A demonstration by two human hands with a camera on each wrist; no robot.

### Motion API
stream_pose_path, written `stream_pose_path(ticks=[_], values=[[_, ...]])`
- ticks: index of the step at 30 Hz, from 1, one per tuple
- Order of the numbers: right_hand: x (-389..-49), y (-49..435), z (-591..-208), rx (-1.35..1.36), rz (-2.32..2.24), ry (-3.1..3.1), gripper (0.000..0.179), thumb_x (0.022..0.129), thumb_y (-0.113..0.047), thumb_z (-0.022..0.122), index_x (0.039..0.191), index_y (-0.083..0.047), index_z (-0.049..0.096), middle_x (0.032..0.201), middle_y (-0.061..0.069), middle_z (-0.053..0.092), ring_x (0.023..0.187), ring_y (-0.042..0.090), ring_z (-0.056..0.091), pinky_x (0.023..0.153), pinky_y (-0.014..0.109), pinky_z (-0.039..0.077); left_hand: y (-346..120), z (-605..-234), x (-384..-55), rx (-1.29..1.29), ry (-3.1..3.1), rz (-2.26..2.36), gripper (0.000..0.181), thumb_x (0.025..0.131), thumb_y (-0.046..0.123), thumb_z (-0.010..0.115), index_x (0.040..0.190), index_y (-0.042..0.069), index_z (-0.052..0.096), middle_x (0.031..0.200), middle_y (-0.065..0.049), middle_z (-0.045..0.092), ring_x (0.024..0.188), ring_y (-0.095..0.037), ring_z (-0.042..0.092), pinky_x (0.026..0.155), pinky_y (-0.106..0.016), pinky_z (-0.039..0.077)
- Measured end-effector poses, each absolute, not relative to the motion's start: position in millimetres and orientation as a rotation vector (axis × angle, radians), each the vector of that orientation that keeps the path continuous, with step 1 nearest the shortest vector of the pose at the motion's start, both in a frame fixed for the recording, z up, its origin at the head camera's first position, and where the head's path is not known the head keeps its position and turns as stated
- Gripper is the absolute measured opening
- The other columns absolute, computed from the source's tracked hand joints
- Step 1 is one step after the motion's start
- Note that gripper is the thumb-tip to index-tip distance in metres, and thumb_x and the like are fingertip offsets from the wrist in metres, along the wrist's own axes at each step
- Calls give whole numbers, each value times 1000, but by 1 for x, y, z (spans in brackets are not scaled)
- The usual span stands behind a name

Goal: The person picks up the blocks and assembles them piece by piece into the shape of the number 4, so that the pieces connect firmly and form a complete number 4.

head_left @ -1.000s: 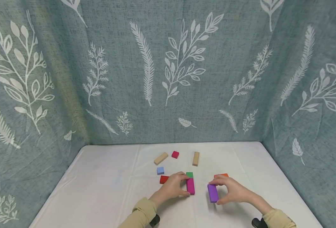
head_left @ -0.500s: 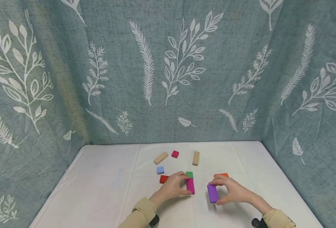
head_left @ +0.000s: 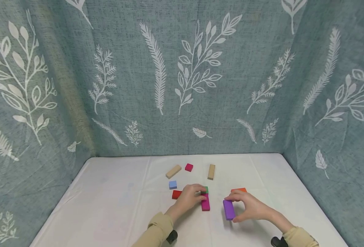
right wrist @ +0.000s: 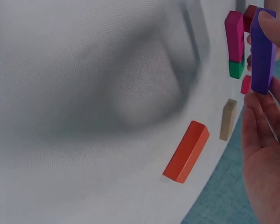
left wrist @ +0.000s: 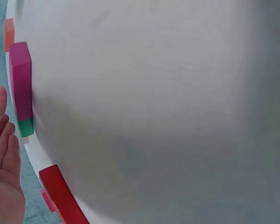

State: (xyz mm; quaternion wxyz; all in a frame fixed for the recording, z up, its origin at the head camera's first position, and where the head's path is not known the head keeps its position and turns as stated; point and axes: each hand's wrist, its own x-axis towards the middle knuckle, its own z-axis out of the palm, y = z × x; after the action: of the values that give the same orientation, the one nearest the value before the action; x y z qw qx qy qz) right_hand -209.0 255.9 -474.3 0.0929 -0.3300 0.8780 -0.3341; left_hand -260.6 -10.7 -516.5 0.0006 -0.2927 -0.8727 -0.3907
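My right hand pinches a purple block lengthwise, with the thumb on its near end and fingertips at its far end. The block is raised off the table, its shadow below it. To its left lies a magenta block, end to end with a small green block. My left hand hovers at these two, its fingers over the green one and the thumb over the magenta one. In the left wrist view, the fingers are loosely extended beside the magenta block, holding nothing.
Left of the pair lie a red block and a blue cube. Farther back are a wooden block, a crimson cube and a second wooden block. An orange block lies behind my right hand. A patterned curtain surrounds the table.
My left thumb has left the magenta block's near end and moved up toward the fingers, as the left hand shifted slightly away from me. The right hand keeps holding the purple block almost still.
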Motion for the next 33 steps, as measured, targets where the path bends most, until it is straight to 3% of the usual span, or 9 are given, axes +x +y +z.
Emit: stream_pose_path(ticks=[9, 19, 33], values=[[-212, 253, -476, -1007, -1016, 2621, 58, 70, -27, 83, 121, -9, 62, 112, -3, 57, 100, 2, 52, 88, 32, 49, -13, -522, -266, -947, -2731, -1147, 24, 79, 13, 75, 102, 3, 73, 101, -5, 74, 102, -20, 67, 93, -31, 52], [-216, 248, -477, -960, -1035, 2637, 56, 70, -28, 83, 120, -11, 62, 109, -8, 58, 106, 12, 58, 93, 32, 50, -11, -520, -268, -1000, -2753, -1017, 22, 79, 15, 75, 100, 5, 75, 100, -3, 74, 101, -16, 68, 91, -28, 53], [-218, 238, -477, -1051, -1075, 2700, 54, 69, -22, 84, 117, -12, 62, 109, -7, 58, 102, 5, 56, 89, 34, 52, -13, -520, -273, -932, -2799, -1098, 22, 78, 19, 76, 97, 7, 76, 102, -3, 74, 104, -18, 67, 95, -32, 51]])
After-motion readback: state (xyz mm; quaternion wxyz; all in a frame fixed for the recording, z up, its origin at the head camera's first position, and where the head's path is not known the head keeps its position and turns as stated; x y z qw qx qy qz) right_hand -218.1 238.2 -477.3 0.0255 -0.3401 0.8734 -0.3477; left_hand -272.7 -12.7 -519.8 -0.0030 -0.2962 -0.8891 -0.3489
